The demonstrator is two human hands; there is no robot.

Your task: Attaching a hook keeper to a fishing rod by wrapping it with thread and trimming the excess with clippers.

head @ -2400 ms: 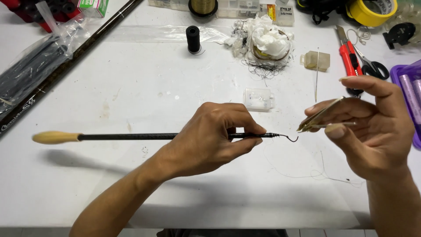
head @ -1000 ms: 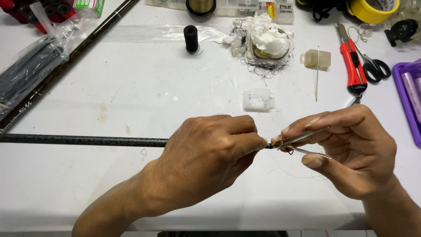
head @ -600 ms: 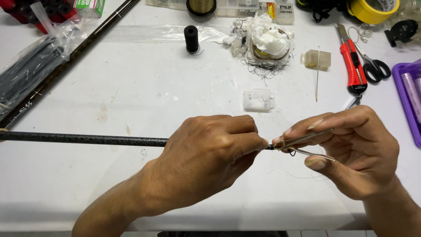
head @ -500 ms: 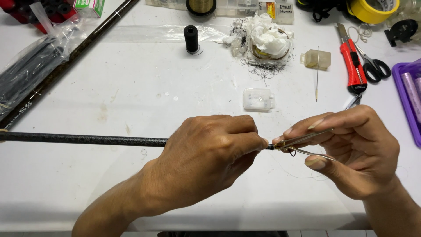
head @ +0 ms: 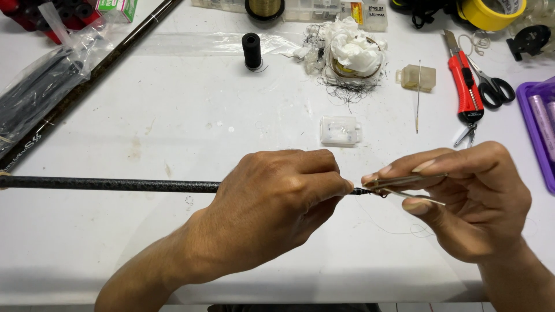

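Holding steady since a moment ago, left hand (head: 272, 199) clamps rod (head: 110, 185) tip, right hand (head: 468, 202) at 3 o'clock pinching tweezers (head: 404, 182) shut there.

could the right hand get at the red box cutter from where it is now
Probably yes. The red box cutter lies on the open table just beyond the right hand, nothing between them. But its fingers are pinching tweezers, so it would need to free them first.

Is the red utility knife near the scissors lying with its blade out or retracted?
Blade out: on the red utility knife, a grey blade tip projects beyond the red body at its far end, beside the black-handled scissors.
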